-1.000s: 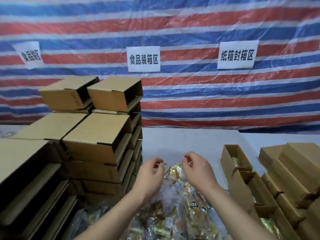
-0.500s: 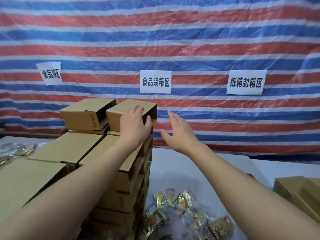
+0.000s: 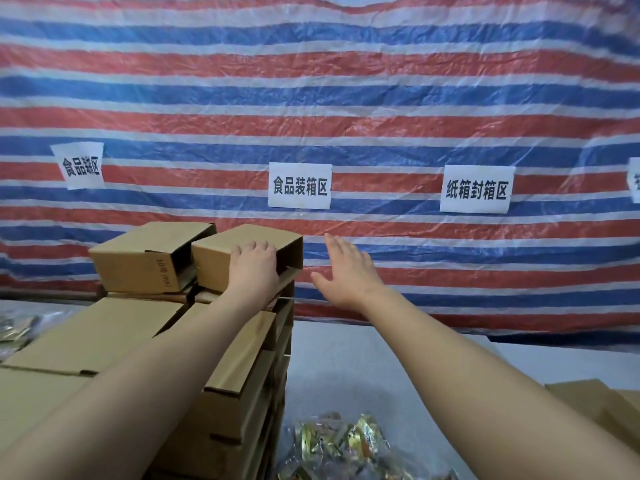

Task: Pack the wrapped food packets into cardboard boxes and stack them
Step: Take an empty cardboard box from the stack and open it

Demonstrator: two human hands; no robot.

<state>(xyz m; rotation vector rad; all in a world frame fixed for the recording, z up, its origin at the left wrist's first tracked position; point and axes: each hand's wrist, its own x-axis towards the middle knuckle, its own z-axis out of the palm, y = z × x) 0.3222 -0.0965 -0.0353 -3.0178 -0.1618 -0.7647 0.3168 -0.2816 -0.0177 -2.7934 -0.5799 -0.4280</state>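
Striped red-blue tarp wall (image 3: 381, 98) behind grey table (image 3: 363, 375); I see left hand (image 3: 254, 268) gripping top open-ended brown cardboard box (image 3: 221, 258), contents hidden; right hand (image 3: 346, 271) fingers spread, empty; foil-wrapped packets (image 3: 339, 441) loose below.

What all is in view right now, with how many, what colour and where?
top boxes: two, brown cardboard, side by side on top of the stack at left
stacked boxes: count unclear, brown, left half of view
food packets: a heap, gold and green wrappers, bottom centre on the table
table: one, grey
flat cardboard: brown, right edge
tarp: one, red, blue and white stripes, behind
paper signs: three whole plus part of one, white, on the tarp
left hand: grips the right top box
right hand: open, in the air beside that box
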